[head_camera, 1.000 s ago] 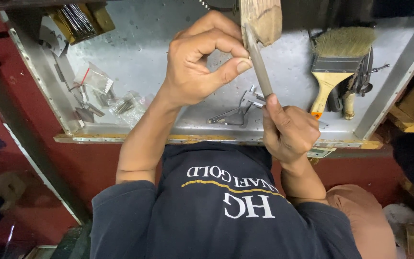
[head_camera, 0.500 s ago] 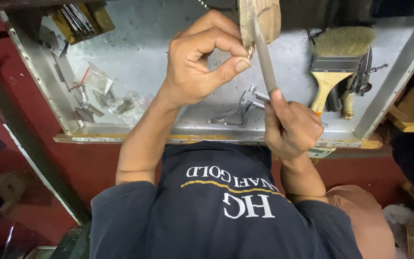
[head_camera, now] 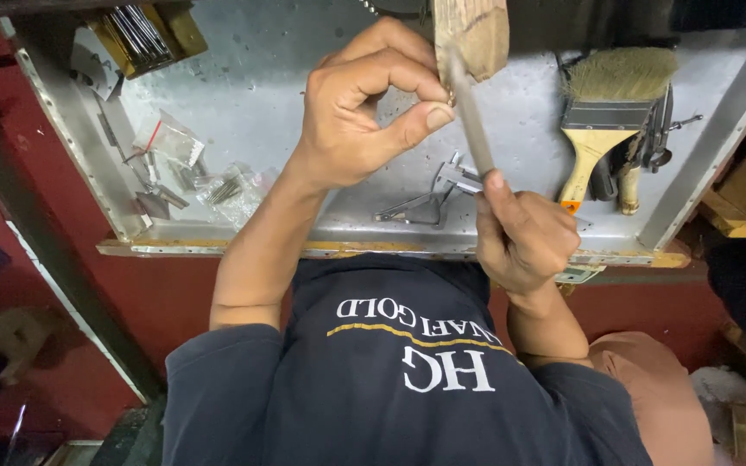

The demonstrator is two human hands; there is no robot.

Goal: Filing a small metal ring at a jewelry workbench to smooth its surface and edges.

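My left hand (head_camera: 364, 112) pinches a tiny metal piece (head_camera: 451, 97) between thumb and forefinger, pressed against the tip of a wooden bench peg (head_camera: 477, 34). My right hand (head_camera: 524, 237) grips the lower end of a slim grey file (head_camera: 472, 129), forefinger laid along it. The file's upper part rests against the small piece at the peg's edge. Both hands are over a shallow sheet-metal tray (head_camera: 243, 95).
In the tray lie a pair of metal calipers (head_camera: 429, 203), small plastic bags with metal bits (head_camera: 174, 142), a wide paintbrush (head_camera: 610, 103) with tools beside it, and a wooden box of steel tools (head_camera: 140, 30) at the far left. A wooden-edged rim runs along the tray's near side.
My right hand has pushed the file forward along the piece at the peg, then shifted slightly. My left hand has kept its pinch in place.
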